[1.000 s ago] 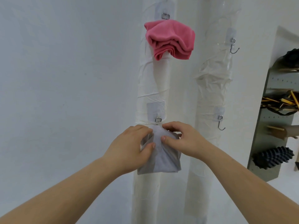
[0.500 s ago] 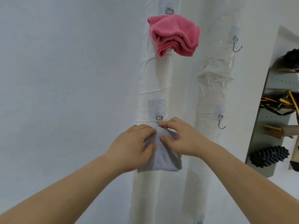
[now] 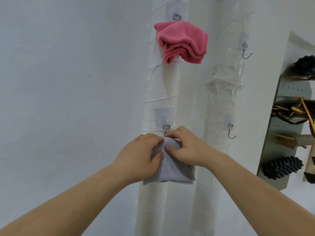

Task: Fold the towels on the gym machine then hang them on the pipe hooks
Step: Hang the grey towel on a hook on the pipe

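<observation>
A folded grey towel (image 3: 172, 172) hangs against the left white-wrapped pipe (image 3: 160, 89), just under its lower hook (image 3: 166, 126). My left hand (image 3: 139, 155) grips the towel's upper left edge. My right hand (image 3: 185, 149) pinches its top right, fingertips right below the hook. The hook's tip is hidden behind my fingers and the cloth. Higher on the same pipe, a folded pink towel (image 3: 182, 41) hangs from the upper hook (image 3: 176, 16).
A second wrapped pipe (image 3: 225, 92) stands to the right with two bare metal hooks, one high (image 3: 246, 51) and one low (image 3: 231, 132). A grey pegboard rack (image 3: 281, 133) at far right holds black spiked rollers and wooden pieces. White wall fills the left.
The view has tilted slightly. Both hands stay on the grey towel at the lower hook, shifting it a little upward against the hook.
</observation>
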`<action>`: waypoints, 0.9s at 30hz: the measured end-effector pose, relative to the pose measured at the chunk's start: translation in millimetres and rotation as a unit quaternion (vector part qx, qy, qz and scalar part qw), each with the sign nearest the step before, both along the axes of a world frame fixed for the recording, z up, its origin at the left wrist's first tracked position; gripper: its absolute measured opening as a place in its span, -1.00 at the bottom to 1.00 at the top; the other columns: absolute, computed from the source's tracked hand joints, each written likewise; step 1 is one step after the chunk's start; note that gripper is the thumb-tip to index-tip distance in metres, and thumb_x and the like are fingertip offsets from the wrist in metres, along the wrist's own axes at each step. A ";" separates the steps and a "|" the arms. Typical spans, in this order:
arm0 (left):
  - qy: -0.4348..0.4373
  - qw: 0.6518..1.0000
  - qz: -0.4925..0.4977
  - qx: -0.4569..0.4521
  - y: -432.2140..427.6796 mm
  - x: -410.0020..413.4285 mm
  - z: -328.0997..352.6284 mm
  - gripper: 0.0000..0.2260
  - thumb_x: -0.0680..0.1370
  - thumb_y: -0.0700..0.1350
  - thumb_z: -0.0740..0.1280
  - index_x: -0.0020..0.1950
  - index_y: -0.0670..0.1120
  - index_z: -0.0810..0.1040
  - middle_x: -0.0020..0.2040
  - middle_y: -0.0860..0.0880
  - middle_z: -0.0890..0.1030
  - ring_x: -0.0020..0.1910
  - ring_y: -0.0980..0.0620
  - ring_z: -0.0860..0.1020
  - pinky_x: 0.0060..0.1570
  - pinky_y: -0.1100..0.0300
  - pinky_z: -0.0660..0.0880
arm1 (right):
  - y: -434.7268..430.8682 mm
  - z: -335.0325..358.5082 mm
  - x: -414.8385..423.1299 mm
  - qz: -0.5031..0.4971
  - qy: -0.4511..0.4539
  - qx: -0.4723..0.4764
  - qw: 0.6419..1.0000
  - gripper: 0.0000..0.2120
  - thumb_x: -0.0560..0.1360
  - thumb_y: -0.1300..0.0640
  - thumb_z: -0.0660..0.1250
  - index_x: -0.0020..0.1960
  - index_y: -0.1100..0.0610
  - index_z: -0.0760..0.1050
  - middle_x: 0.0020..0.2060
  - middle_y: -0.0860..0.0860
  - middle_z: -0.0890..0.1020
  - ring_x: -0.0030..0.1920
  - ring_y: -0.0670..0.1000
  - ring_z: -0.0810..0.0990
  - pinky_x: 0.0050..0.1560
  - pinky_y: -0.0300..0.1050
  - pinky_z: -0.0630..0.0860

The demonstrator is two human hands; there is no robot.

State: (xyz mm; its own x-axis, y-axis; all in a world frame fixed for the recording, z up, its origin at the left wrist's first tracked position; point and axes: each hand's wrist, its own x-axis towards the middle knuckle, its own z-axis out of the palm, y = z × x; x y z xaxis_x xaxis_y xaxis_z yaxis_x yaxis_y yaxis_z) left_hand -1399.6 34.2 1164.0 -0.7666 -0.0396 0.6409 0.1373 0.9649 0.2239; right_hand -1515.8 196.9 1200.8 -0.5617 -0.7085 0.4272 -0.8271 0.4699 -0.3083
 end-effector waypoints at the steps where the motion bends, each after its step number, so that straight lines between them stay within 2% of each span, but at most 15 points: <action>1: 0.003 1.000 0.001 -0.002 0.3 0.3 1.7 -0.67 0.55 0.11 0.21 0.28 0.09 0.52 0.18 0.15 0.60 0.14 0.09 0.52 0.15 0.09 0.51 | 0.0 1.4 0.9 0.004 -0.003 -0.020 1.000 -0.68 0.55 0.00 0.36 0.30 -0.04 0.54 0.18 -0.08 0.51 0.28 -0.05 0.46 0.36 -0.11 0.38; 4: 0.012 1.000 0.001 -0.002 1.5 1.8 6.4 -0.70 0.56 0.09 0.21 0.25 0.07 0.53 0.19 0.14 0.60 0.15 0.09 0.53 0.16 0.09 0.51 | 1.5 4.8 2.8 0.012 -0.016 -0.056 0.998 -0.68 0.56 0.10 0.33 0.31 -0.01 0.56 0.21 -0.12 0.57 0.27 -0.11 0.51 0.24 -0.28 0.37; 8: 0.016 1.000 -0.010 0.001 3.0 5.0 8.8 -0.71 0.55 0.08 0.18 0.20 0.06 0.55 0.13 0.14 0.61 0.10 0.09 0.54 0.11 0.08 0.53 | 4.8 6.0 2.6 0.007 -0.014 -0.067 0.998 -0.69 0.57 0.11 0.33 0.30 -0.04 0.58 0.22 -0.17 0.59 0.27 -0.16 0.51 0.13 -0.43 0.33; 15: 0.034 0.999 -0.015 -0.001 0.4 10.8 7.1 -0.72 0.55 0.07 0.20 0.15 0.01 0.58 0.10 0.11 0.62 0.10 0.07 0.54 0.10 0.06 0.53 | 7.2 8.6 6.6 -0.013 0.011 -0.063 0.998 -0.70 0.57 0.09 0.34 0.29 -0.04 0.59 0.22 -0.15 0.59 0.26 -0.15 0.51 0.23 -0.27 0.36; 18: 0.066 0.998 -0.014 0.002 0.4 17.2 5.7 -0.75 0.56 0.06 0.23 0.14 0.03 0.60 0.02 0.11 0.61 0.02 0.06 0.54 0.02 0.04 0.56 | 11.4 7.7 11.9 -0.033 0.040 -0.088 0.995 -0.71 0.58 0.05 0.35 0.29 -0.02 0.58 0.20 -0.15 0.59 0.24 -0.15 0.52 0.29 -0.19 0.42; 22: 0.104 0.989 -0.050 0.097 9.9 35.1 -20.5 -0.84 0.54 0.02 0.31 0.07 0.09 0.62 -0.13 0.16 0.58 -0.17 0.12 0.58 -0.17 0.05 0.58 | 26.6 -13.6 33.9 -0.075 0.069 -0.179 0.979 -0.81 0.57 0.07 0.36 0.16 -0.01 0.63 0.07 -0.15 0.64 0.12 -0.14 0.59 0.15 -0.26 0.45; 25: 0.065 0.979 -0.097 0.166 26.7 49.0 -64.1 -0.88 0.54 -0.02 0.38 0.05 0.08 0.64 -0.18 0.17 0.61 -0.20 0.11 0.61 -0.19 0.08 0.59 | 41.5 -55.5 61.1 -0.120 0.058 -0.235 0.963 -0.86 0.55 0.08 0.36 0.08 0.00 0.65 -0.04 -0.15 0.66 -0.02 -0.16 0.60 -0.05 -0.43 0.42; 27: 0.015 0.975 -0.122 0.186 36.5 55.5 -98.2 -0.87 0.54 -0.02 0.39 0.08 0.08 0.65 -0.18 0.17 0.62 -0.20 0.12 0.61 -0.16 0.09 0.60 | 50.4 -92.7 80.9 -0.158 0.023 -0.247 0.956 -0.87 0.56 0.09 0.36 0.06 0.00 0.65 -0.08 -0.15 0.66 -0.08 -0.18 0.60 -0.13 -0.48 0.43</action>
State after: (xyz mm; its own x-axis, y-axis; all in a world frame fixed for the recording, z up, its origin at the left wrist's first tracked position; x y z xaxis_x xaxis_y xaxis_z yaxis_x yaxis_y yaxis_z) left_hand -1344.0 70.6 1065.8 -0.7630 -0.0933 0.6397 0.3641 0.7556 0.5445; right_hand -1434.9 247.3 1108.1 -0.6868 -0.2112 0.6955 -0.6860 0.5048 -0.5241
